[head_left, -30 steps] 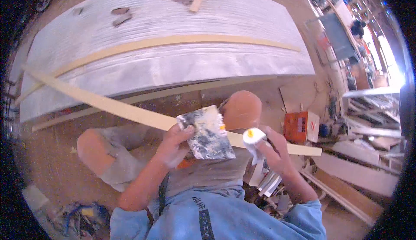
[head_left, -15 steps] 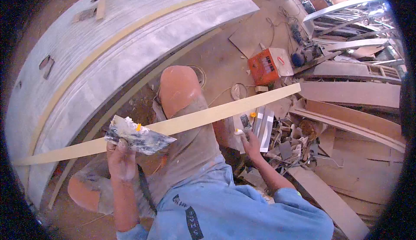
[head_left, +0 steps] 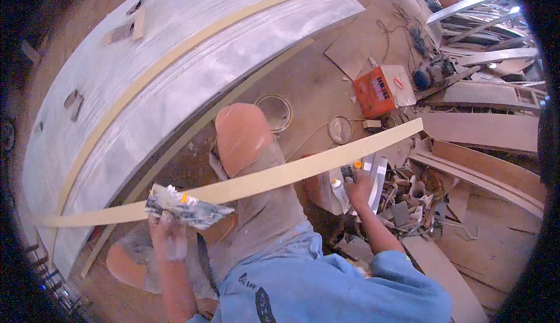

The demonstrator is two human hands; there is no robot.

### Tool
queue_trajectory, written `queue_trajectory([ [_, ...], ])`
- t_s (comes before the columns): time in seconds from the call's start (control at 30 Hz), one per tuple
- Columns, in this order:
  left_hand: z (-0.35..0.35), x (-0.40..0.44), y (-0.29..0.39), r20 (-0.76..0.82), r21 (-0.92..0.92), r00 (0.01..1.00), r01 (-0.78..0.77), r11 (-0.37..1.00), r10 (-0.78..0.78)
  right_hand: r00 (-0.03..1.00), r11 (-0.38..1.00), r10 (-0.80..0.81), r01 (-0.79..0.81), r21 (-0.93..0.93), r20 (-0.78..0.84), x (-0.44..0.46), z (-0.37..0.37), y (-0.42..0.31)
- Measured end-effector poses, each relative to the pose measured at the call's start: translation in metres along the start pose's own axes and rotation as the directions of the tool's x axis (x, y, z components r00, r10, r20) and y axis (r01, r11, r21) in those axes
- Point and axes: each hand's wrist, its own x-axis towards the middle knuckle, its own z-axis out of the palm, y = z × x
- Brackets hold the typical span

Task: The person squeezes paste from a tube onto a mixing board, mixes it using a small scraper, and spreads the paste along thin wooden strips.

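Note:
My left hand [head_left: 169,232] grips a smeared mixing plate [head_left: 201,212] from below. White paste [head_left: 169,195] and a yellow-orange dab sit on the plate. Across my raised knee lies a long pale wooden strip [head_left: 280,177], passing behind the plate. My right hand [head_left: 359,190] is beyond my knee, low on the right, fingers curled by a small dark object [head_left: 348,173]; what they hold is partly hidden. Just left of these fingers is a white tube [head_left: 338,189] with a yellow tip. An orange cap-like round piece [head_left: 357,164] shows above the hand.
A large curved grey panel [head_left: 233,49] with a pale strip along it fills the upper left. An orange box [head_left: 379,92], a round lid [head_left: 340,129] and a ring-shaped rim [head_left: 286,113] stand ahead. Scraps [head_left: 408,200] and curved boards [head_left: 478,130] crowd the right.
My right hand has moved slightly right and the white tube now shows apart from its thumb. The view has shifted a little; my left hand still holds the plate.

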Motion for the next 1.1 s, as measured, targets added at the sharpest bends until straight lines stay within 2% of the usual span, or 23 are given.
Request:
queue_trajectory([
  [0.07, 0.0, 0.0, 0.002, -0.112, 0.022, 0.993, 0.03, 0.999, -0.027, 0.995, 0.995, 0.048, -0.055, 0.081, 0.083, 0.01, -0.007, 0.0],
  [0.1, 0.004, -0.001, 0.002, -0.064, 0.021, 0.998, -0.011, 1.0, 0.012, 1.0, 0.986, -0.012, 0.014, 0.166, -0.017, 0.014, -0.001, 0.005],
  [0.13, 0.005, 0.001, 0.002, -0.06, 0.033, 0.998, -0.016, 0.999, 0.018, 1.0, 0.984, -0.007, 0.01, 0.178, -0.017, 0.02, -0.005, -0.013],
  [0.2, 0.005, 0.002, 0.003, -0.005, -0.019, 0.999, -0.052, 0.998, 0.052, 0.999, 0.845, -0.019, 0.001, 0.535, 0.028, 0.029, -0.007, -0.057],
  [0.27, 0.0, 0.0, -0.004, -0.067, -0.024, 0.995, -0.073, 0.997, 0.071, 0.951, 0.847, -0.286, 0.308, 0.434, -0.116, 0.041, 0.043, -0.082],
  [0.3, -0.005, -0.001, -0.004, -0.045, 0.045, 0.994, -0.098, 0.994, 0.1, 0.989, 0.827, -0.126, 0.065, 0.559, 0.071, 0.053, 0.054, -0.111],
  [0.33, -0.007, 0.0, -0.004, -0.026, 0.113, 0.992, -0.123, 0.986, 0.127, 0.96, 0.757, 0.011, -0.191, 0.625, 0.28, 0.067, 0.063, -0.14],
  [0.37, -0.007, 0.002, -0.002, -0.022, -0.065, 0.997, -0.079, 0.995, 0.078, 0.955, 0.604, -0.01, -0.231, 0.763, 0.296, 0.079, 0.097, -0.156],
  [0.4, -0.006, 0.001, 0.002, -0.026, -0.051, 0.996, -0.085, 0.995, 0.084, 0.95, 0.423, -0.034, -0.267, 0.866, 0.31, 0.092, 0.148, -0.165],
  [0.43, -0.004, -0.001, 0.007, -0.025, -0.003, 0.997, -0.066, 0.998, 0.066, 0.936, 0.243, 0.052, -0.35, 0.905, 0.348, 0.108, 0.213, -0.174],
  [0.5, 0.001, -0.007, 0.014, -0.031, 0.057, 0.998, -0.055, 0.997, 0.057, 0.905, 0.041, 0.121, -0.416, 0.909, 0.408, 0.129, 0.25, -0.205],
  [0.53, 0.004, -0.01, 0.016, -0.044, 0.112, 0.996, -0.068, 0.991, 0.074, 0.813, -0.22, 0.183, -0.514, 0.829, 0.553, 0.14, 0.239, -0.222],
  [0.6, 0.005, -0.015, 0.018, -0.063, 0.172, 0.993, -0.086, 0.981, 0.098, 0.691, -0.472, 0.188, -0.56, 0.681, 0.698, 0.158, 0.225, -0.24],
  [0.67, 0.002, -0.018, 0.019, -0.161, 0.143, 0.981, -0.089, 0.986, 0.112, 0.757, 0.1, 0.199, -0.647, 0.756, 0.622, 0.178, 0.261, -0.222],
  [0.73, 0.007, -0.021, 0.018, -0.218, 0.126, 0.968, -0.096, 0.987, 0.122, 0.823, 0.639, 0.147, -0.503, 0.582, 0.549, 0.196, 0.306, -0.198],
  [0.8, 0.007, -0.021, 0.018, -0.276, 0.106, 0.953, -0.099, 0.989, 0.125, 0.86, 0.961, 0.049, -0.18, 0.212, 0.509, 0.207, 0.331, -0.189],
  [0.83, 0.003, -0.021, 0.017, -0.22, 0.08, 0.971, -0.08, 0.994, 0.096, 0.858, 0.961, 0.047, -0.179, 0.213, 0.512, 0.208, 0.317, -0.198],
  [0.87, -0.002, -0.02, 0.016, -0.163, 0.054, 0.984, -0.059, 0.997, 0.067, 0.765, 0.412, 0.222, -0.635, 0.653, 0.604, 0.209, 0.303, -0.207],
  [0.9, -0.008, -0.021, 0.016, -0.167, 0.056, 0.984, -0.058, 0.997, 0.067, 0.606, -0.426, 0.237, -0.637, 0.642, 0.759, 0.207, 0.288, -0.217],
  [0.93, -0.012, -0.021, 0.017, -0.206, 0.072, 0.977, -0.048, 0.996, 0.062, 0.602, -0.425, 0.236, -0.642, 0.638, 0.763, 0.204, 0.281, -0.224],
  [1.03, 0.01, -0.022, 0.016, -0.262, 0.069, 0.96, -0.08, 0.994, 0.096, 0.521, -0.441, 0.462, -0.567, 0.696, 0.718, 0.199, 0.285, -0.229],
  [1.07, 0.018, -0.024, 0.016, -0.28, 0.05, 0.951, -0.121, 0.991, 0.13, 0.635, -0.275, 0.414, -0.596, 0.754, 0.652, 0.197, 0.294, -0.223],
  [1.1, 0.015, -0.025, 0.018, -0.286, 0.054, 0.949, -0.119, 0.991, 0.13, 0.685, -0.189, 0.378, -0.601, 0.777, 0.622, 0.194, 0.294, -0.221],
])
